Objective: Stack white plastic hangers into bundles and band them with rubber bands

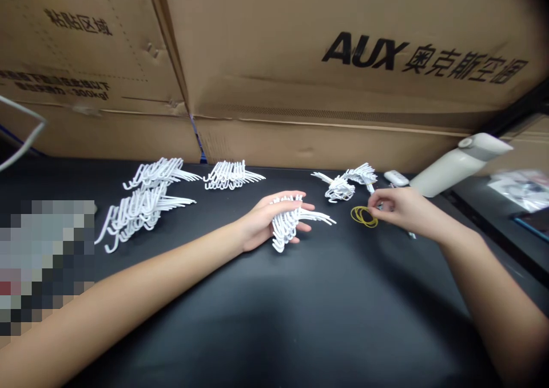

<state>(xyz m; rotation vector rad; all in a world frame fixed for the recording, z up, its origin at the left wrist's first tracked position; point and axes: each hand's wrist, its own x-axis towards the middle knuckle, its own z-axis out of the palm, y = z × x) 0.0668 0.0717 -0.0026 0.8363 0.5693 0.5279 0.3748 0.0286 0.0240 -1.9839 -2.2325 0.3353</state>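
My left hand (268, 219) is closed around a stack of white plastic hooks (288, 222) held just above the black table (274, 308) near its middle. My right hand (398, 208) pinches at the edge of a small pile of yellow rubber bands (363, 216) lying on the table to the right of the hooks. Whether a band is between its fingertips I cannot make out.
Bundles of white hooks lie at the back left (146, 205) and back centre (231, 174); a loose heap (345, 183) lies behind the bands. A white bottle (461, 162) lies on its side at the right. Large cardboard boxes (343, 67) wall the far edge.
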